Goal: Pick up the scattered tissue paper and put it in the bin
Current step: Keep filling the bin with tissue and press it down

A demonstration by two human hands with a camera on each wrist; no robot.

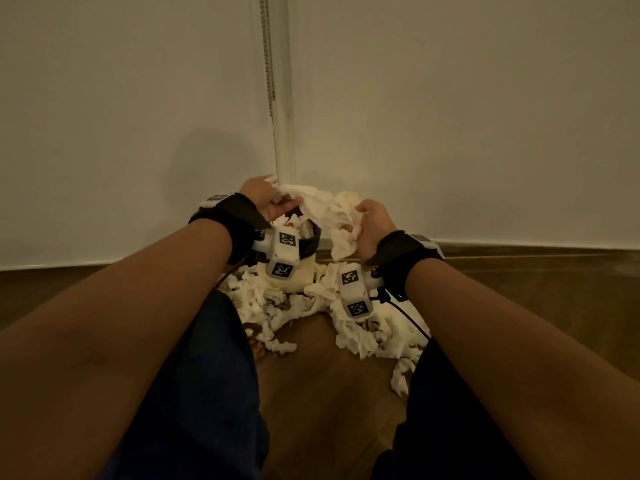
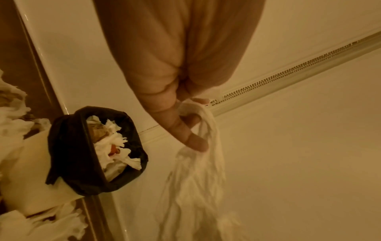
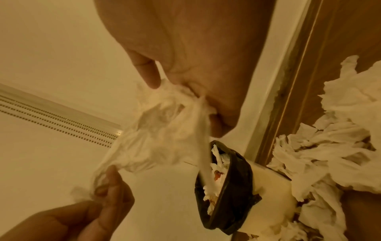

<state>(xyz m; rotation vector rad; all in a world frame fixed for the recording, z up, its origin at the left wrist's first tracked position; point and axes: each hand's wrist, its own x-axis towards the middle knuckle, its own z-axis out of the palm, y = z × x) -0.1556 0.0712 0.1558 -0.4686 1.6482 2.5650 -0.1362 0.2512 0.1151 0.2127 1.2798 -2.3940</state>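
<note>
Facing a pale wall at floor level, the person holds both arms out over a wooden floor littered with scattered tissue paper. A cream bin with a black liner stands against the skirting, already partly filled with tissue. Above it, a long crumpled tissue strip stretches between the hands. The left hand pinches one end between thumb and fingers; the right hand is curled round the bunched other end.
</note>
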